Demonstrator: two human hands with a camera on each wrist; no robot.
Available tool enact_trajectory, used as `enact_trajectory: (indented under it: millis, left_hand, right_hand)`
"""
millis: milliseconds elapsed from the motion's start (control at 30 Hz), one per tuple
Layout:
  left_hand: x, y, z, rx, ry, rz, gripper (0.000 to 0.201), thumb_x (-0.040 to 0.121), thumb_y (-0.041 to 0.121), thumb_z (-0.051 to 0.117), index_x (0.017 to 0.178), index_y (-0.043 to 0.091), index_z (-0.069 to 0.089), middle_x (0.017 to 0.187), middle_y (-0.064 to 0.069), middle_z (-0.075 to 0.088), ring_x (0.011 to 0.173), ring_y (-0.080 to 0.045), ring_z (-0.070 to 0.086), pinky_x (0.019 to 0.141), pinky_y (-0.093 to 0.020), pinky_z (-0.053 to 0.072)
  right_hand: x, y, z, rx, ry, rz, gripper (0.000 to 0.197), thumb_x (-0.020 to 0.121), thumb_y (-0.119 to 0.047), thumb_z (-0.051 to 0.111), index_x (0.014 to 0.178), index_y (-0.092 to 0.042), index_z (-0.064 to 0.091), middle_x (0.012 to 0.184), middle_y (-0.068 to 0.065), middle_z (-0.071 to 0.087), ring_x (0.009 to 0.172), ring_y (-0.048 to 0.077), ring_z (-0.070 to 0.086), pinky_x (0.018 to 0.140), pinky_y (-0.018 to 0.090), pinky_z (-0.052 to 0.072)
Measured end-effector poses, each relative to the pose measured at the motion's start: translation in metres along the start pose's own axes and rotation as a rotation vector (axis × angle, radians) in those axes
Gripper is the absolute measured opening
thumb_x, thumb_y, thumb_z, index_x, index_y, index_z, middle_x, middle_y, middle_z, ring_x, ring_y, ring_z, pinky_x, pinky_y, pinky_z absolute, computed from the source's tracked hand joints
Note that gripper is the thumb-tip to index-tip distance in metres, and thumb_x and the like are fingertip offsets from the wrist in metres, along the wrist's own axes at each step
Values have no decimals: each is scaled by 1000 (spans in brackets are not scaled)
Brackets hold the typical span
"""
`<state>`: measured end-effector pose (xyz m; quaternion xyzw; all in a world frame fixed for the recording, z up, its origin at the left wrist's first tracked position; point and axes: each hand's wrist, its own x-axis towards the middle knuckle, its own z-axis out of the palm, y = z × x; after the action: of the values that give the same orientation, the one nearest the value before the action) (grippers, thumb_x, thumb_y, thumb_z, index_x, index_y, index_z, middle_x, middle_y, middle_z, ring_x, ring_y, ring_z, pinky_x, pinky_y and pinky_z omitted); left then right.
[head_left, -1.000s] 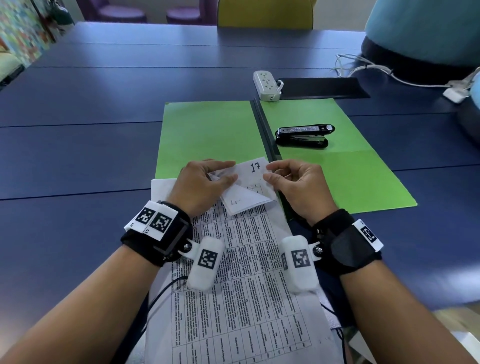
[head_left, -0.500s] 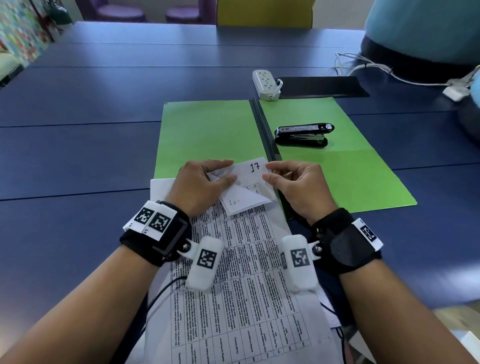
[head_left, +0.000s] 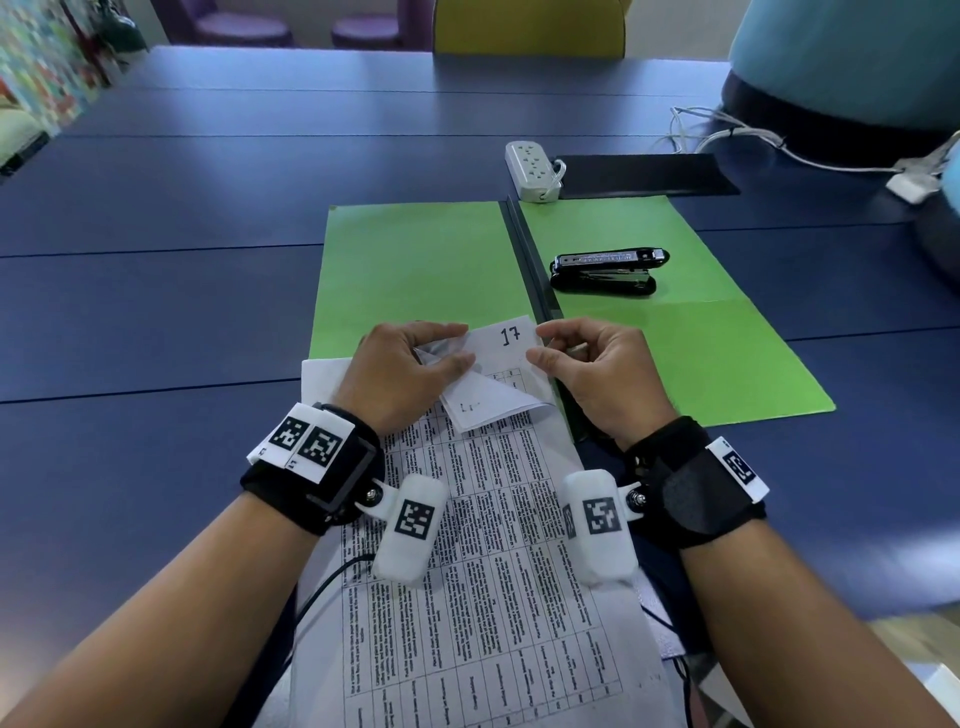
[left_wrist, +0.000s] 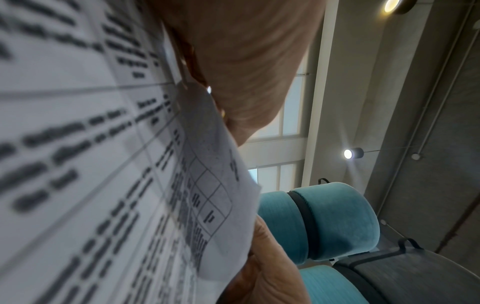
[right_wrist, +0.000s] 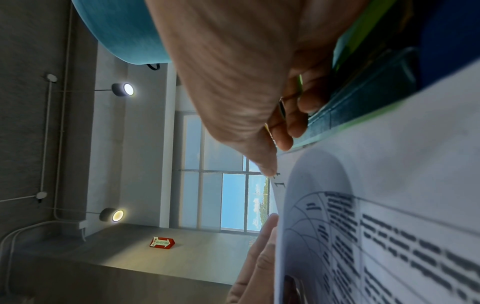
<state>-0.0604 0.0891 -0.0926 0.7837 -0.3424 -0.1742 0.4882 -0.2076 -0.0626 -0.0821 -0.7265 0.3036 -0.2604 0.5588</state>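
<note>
Printed sheet (head_left: 483, 545) lies on the desk (head_left: 156, 312), at six o'clock of the green folder (head_left: 415, 260). Left hand (head_left: 400, 374) pinches its folded-back top flap (head_left: 501, 348) from nine o'clock, right hand (head_left: 597, 374) from three; remaining fingers curl under, mostly hidden, sheet's near end cut off.

Two bare forearms, each wrist strapped with black and white tracking gear.
Behind the left hand (head_left: 410, 374) a broad black strap (head_left: 291, 499) carries a white block (head_left: 306, 441) printed with two black-and-white square markers. A screwed white bracket (head_left: 376, 501) holds a rounded white pod (head_left: 410, 530) with one more marker, and a thin black cable (head_left: 322, 584) trails below it. Behind the right hand (head_left: 602, 379) a black fabric strap (head_left: 691, 493) bears a white tab (head_left: 737, 465) with one marker, and a screw (head_left: 638, 500) fixes a matching pod (head_left: 597, 525).
</note>
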Motion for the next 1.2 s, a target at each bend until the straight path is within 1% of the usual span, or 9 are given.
enact_trajectory:
  millis: [167, 333, 467, 600, 833, 967, 1067, 1133, 1200]
  left_hand:
    - [-1, 1, 0, 2, 18, 0, 31, 87, 30, 77, 118, 27, 75, 111, -4, 73, 84, 2, 60, 53, -3, 38]
    - [0, 0, 0, 5, 10, 0, 31, 86, 31, 78, 117, 28, 75, 110, -2, 72, 63, -8, 63, 54, -8, 40]
    - [0, 0, 0, -11, 15, -5, 31, 86, 31, 78, 117, 27, 75, 111, -3, 74, 93, -10, 62, 62, -21, 49]
    - [0, 0, 0, -10, 12, -6, 31, 86, 30, 78, 117, 26, 75, 110, -3, 74, 69, -16, 65, 58, -11, 45]
    - [-2, 1, -1, -10, 9, 4, 31, 87, 29, 77, 118, 24, 75, 108, 12, 60, 79, 2, 61, 54, -13, 49]
    - [-2, 1, -1, -5, 10, 16, 31, 87, 28, 77, 118, 23, 75, 109, 7, 64, 49, 7, 58, 50, -2, 38]
    - [-3, 2, -1, -10, 10, 26, 32, 88, 28, 77, 119, 22, 74, 107, 12, 56, 85, 6, 54, 56, -5, 47]
    - [-2, 2, -1, -6, 8, 26, 32, 88, 28, 77, 119, 23, 74, 106, 12, 57, 90, 10, 44, 73, -11, 51]
    - [-2, 1, -1, -13, 1, 14, 32, 87, 30, 77, 118, 26, 74, 107, 7, 68, 93, 4, 53, 72, -16, 56]
  right_hand:
    - [-1, -1, 0, -43, -7, -3, 18, 79, -12, 81, 96, -13, 76, 74, -3, 63, 54, -5, 49, 58, 10, 45]
    - [-2, -2, -1, -54, -10, -8, 14, 79, -14, 82, 92, -13, 76, 73, -3, 66, 55, -4, 52, 58, 10, 45]
    - [3, -2, 1, -37, 32, 36, 9, 79, -15, 82, 86, -12, 75, 76, 1, 68, 62, 3, 56, 60, 14, 49]
    - [7, -4, 1, -45, 49, 61, 7, 79, -16, 82, 82, -13, 76, 70, -4, 64, 57, 3, 51, 56, 13, 47]
    - [5, -5, 0, 4, 44, 66, 15, 80, -12, 81, 95, -13, 77, 77, 0, 65, 58, 5, 52, 51, 14, 45]
    - [2, -6, 1, -17, 28, 47, 10, 80, -14, 81, 89, -15, 78, 72, -3, 68, 52, 0, 53, 54, 14, 45]
    - [2, -6, 1, -2, 29, 33, 15, 79, -11, 81, 92, -17, 76, 75, -3, 65, 53, 1, 50, 53, 15, 46]
    - [3, -6, 1, 13, 29, 32, 20, 79, -10, 81, 97, -18, 75, 78, -1, 64, 57, 4, 50, 55, 17, 48]
    - [2, -6, 1, 9, 20, 44, 18, 79, -12, 82, 94, -18, 76, 80, 3, 69, 63, 8, 56, 61, 21, 54]
